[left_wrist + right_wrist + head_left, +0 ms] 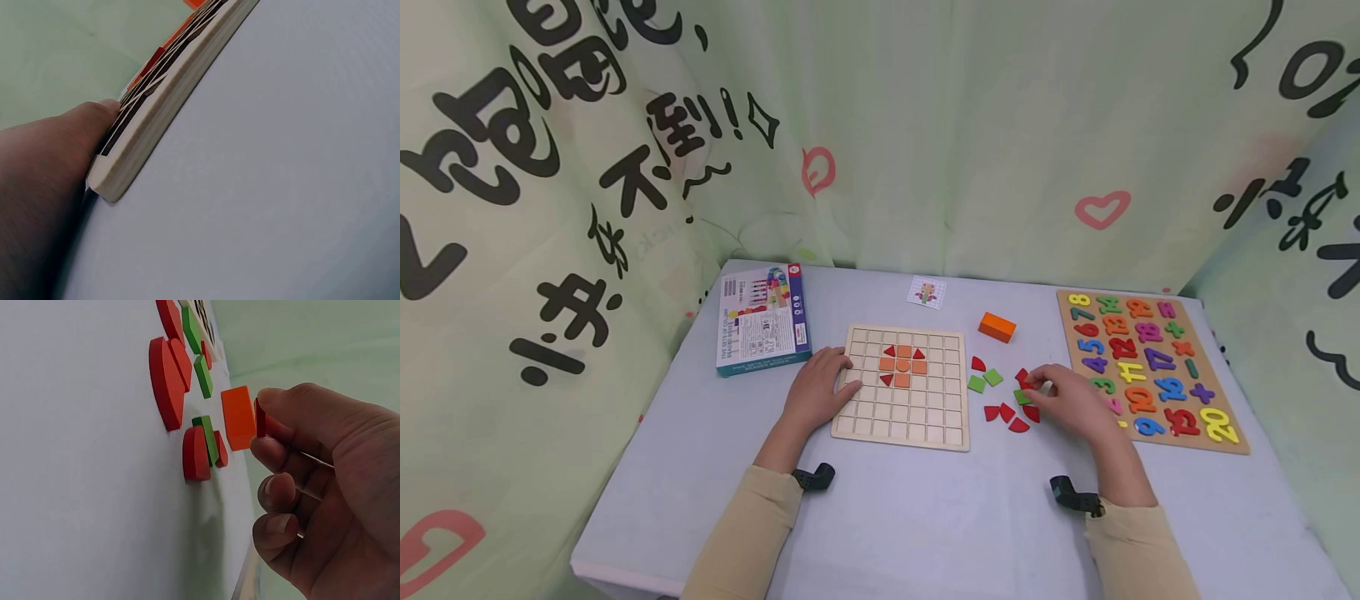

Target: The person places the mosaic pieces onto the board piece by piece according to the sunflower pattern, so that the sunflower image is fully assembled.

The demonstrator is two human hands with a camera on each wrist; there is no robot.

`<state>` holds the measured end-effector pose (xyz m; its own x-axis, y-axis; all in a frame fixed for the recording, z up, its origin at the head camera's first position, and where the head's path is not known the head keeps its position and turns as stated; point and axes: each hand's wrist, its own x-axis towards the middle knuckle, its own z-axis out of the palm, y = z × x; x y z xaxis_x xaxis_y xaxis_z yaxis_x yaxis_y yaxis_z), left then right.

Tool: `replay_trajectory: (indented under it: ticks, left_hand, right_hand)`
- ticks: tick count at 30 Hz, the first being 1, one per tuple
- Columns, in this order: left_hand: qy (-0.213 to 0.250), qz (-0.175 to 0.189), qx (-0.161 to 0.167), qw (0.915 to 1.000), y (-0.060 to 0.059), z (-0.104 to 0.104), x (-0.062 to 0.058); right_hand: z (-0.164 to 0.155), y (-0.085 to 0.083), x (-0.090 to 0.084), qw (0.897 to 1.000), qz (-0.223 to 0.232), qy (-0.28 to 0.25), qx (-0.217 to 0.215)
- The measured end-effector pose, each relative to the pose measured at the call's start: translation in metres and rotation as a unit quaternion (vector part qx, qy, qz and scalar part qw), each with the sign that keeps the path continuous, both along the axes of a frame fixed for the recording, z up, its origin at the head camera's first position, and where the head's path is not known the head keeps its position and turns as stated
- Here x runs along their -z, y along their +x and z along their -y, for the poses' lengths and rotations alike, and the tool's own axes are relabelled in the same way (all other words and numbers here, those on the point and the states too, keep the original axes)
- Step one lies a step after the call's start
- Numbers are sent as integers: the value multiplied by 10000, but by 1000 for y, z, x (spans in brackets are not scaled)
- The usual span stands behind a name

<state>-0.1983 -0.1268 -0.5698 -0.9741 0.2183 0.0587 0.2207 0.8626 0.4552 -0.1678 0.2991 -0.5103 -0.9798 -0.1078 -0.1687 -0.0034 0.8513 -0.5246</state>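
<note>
In the head view, the person's left hand (pixel 816 385) lies with relaxed fingers against the left edge of a square pale-wood grid board (pixel 865 427) on the white-covered desk (pixel 925 517). Flat orange square tiles (pixel 902 381) and small red pieces (pixel 890 352) sit in its cells. The right hand (pixel 1067 402) is beyond the board's right side, over loose red rounded wedges (pixel 1018 425) and green square tiles (pixel 976 383).

In the left wrist view, the thumb touches the board near a corner.

In the right wrist view, thumb and forefinger pinch a red piece seen edge-on (pixel 260 422), with an orange rectangular block (pixel 236 415) behind.
</note>
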Motion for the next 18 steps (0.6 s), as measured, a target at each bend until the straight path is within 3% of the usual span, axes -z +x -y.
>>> replay_trajectory:
  ticks: [9, 18]
  left_hand:
    - [19, -9, -14, 10000, 0, 0, 1]
    - [29, -39, 2, 10000, 0, 1, 2]
  right_hand:
    - [35, -2, -10, 9993, 1, -223, -298]
    - [72, -8, -9, 9975, -128, -325, -615]
